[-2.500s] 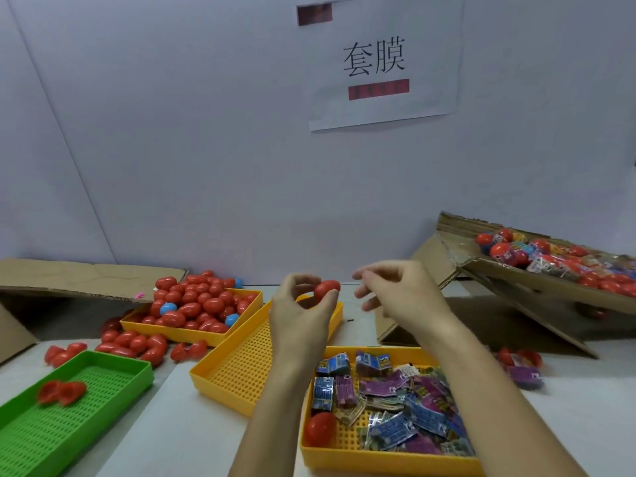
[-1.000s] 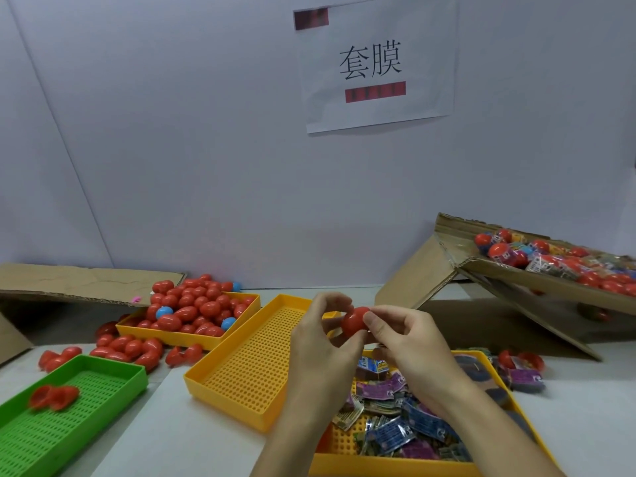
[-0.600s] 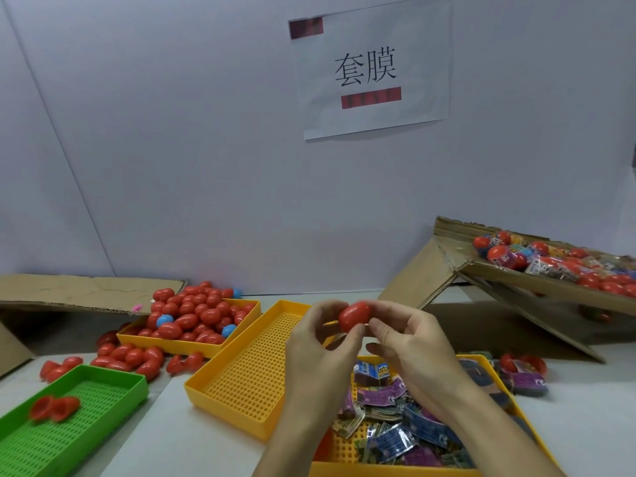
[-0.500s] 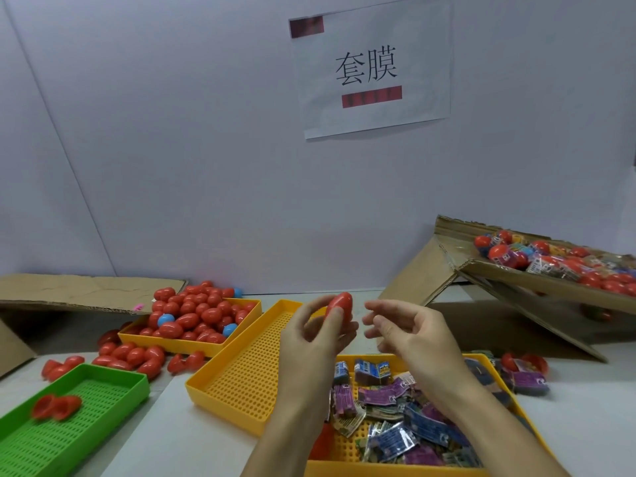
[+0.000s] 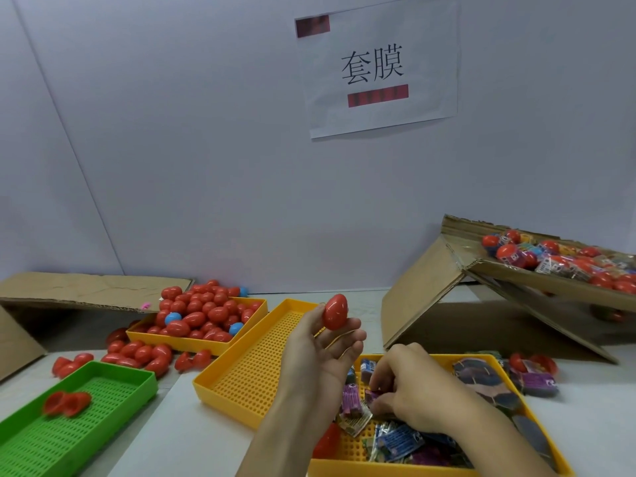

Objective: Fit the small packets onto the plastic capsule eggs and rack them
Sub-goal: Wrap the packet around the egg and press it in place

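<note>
Right hand (image 5: 409,387) drops to the packet tray (image 5: 447,358)
Left hand (image 5: 323,349) holds the red capsule egg (image 5: 335,311) aloft; right fingers now pinch a purple packet (image 5: 373,395) (sleeving comes next).

Red capsule egg (image 5: 335,312); yellow perforated trays (image 5: 241,380), one green tray (image 5: 69,428) (packets (image 5: 399,438) blue, purple)

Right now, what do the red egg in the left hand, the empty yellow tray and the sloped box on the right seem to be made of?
Red egg: apparently hard glossy plastic; a bright highlight shows on its shell.
Empty yellow tray: looks like moulded plastic, matte, with a regular perforated grid floor.
Sloped box: brown corrugated cardboard, dull, with ragged torn edges and folded flaps.
</note>
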A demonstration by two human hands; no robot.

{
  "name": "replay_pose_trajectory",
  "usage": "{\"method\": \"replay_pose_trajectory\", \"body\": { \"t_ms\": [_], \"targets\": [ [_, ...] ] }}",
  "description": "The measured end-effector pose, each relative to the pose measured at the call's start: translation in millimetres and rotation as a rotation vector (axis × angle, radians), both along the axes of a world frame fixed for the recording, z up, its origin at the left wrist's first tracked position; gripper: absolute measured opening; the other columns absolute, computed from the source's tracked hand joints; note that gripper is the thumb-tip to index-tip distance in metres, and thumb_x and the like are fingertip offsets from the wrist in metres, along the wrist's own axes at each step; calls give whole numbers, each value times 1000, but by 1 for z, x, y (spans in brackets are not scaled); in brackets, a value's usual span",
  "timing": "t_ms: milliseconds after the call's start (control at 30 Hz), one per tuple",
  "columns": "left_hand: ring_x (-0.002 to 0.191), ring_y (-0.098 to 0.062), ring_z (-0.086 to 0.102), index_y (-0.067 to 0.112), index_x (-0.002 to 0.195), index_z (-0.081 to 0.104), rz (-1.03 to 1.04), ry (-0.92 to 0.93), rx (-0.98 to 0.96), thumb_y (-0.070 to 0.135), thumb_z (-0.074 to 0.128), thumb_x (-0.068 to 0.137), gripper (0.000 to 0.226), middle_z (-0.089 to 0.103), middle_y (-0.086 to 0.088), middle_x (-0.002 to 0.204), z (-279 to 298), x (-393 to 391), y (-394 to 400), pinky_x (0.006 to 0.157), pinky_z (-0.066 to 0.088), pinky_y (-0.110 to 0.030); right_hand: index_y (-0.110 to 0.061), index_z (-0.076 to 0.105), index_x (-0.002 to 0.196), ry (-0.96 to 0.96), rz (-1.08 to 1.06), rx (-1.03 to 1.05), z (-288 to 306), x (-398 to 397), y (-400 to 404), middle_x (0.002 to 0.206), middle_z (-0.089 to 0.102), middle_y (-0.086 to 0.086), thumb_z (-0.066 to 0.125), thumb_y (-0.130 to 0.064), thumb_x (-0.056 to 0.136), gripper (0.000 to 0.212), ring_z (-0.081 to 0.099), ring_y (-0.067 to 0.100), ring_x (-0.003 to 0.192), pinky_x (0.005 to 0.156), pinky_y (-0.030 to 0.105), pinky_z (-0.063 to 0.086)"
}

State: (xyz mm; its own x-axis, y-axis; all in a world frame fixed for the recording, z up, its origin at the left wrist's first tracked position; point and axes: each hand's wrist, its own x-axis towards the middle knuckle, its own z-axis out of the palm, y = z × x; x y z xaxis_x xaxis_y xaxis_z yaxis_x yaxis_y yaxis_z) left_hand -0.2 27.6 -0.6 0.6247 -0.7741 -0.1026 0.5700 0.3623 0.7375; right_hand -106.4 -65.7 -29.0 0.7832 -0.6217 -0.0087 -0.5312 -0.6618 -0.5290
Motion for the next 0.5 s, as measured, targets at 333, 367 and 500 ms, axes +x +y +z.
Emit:
{"method": "replay_pose_trajectory", "body": {
  "t_ms": [333,367,500],
  "targets": [
    [82,-32,74,-1,112,55,40,-95,-38,-3,64,82,31,66,-21,99,-3,4,-2,65,60,-29,-22,75,106,-82,8,-36,-2,-1,-4,96,64,-9,63,-26,95,17,61,6,86,72,22,54],
    [82,-32,74,0,113,55,59,-112,-28,-4,63,84,31,66,-22,99,-3,5,-3,65,60,-29,-22,74,106,-88,3,-46,-2,-1,-4,94,63,-9,61,-25,95,17,60,5,85,68,20,52],
    [78,-31,75,1,108,56,112,-154,-9,-6,65,84,26,69,-21,94,-4,10,-3,61,59,-26,-26,74,104,-114,-25,-58,-1,-3,-6,98,67,-11,67,-29,92,15,62,4,86,77,24,57]
  ]
}}
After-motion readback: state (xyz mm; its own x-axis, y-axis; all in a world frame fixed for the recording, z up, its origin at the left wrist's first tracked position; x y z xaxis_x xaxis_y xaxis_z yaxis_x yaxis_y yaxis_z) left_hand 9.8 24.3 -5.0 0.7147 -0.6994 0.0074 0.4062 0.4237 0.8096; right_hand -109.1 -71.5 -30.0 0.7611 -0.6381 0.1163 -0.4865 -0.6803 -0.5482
